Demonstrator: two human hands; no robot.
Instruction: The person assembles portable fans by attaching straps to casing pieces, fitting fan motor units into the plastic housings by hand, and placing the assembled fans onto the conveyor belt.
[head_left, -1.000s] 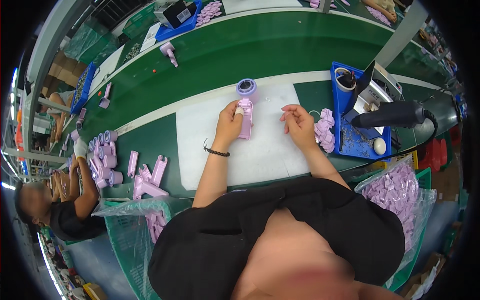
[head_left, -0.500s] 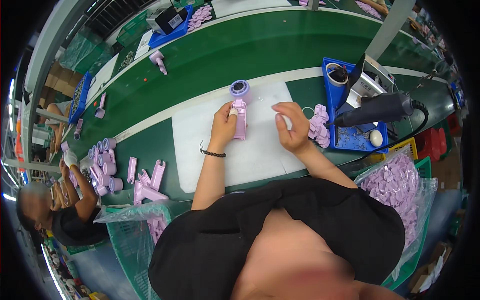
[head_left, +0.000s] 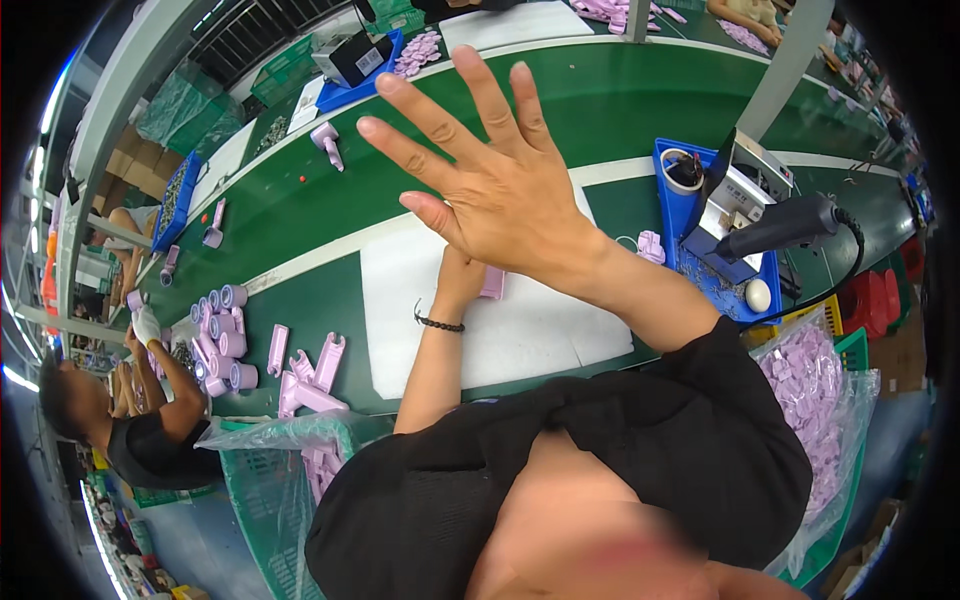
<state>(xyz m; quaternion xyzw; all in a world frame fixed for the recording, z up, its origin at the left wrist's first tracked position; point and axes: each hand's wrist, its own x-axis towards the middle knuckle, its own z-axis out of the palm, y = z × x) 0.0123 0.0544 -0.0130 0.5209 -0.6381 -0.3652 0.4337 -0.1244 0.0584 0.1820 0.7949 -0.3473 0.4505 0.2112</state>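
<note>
My right hand (head_left: 510, 195) is raised high over the bench, fingers spread wide and nothing in it. It hides much of my left hand (head_left: 460, 278), which wears a dark beaded bracelet and stays low over a white foam mat (head_left: 500, 350). Beside the left hand shows the lower end of a lilac plastic housing (head_left: 493, 283); its round head is covered by the right hand. By my right forearm lies a small heap of lilac plastic pieces (head_left: 650, 246).
At right a blue tray (head_left: 668, 160) holds a tape roll, screws and a metal box, with a corded electric screwdriver (head_left: 780, 228) over it. Lilac housings (head_left: 232, 345) and handle shells (head_left: 325, 365) lie left. Bags of parts (head_left: 800, 400) flank me. A co-worker (head_left: 150, 440) sits far left.
My right hand has risen up and to the left from beside the housing, and its fingers have spread. It now covers the housing's head and part of my left hand.
</note>
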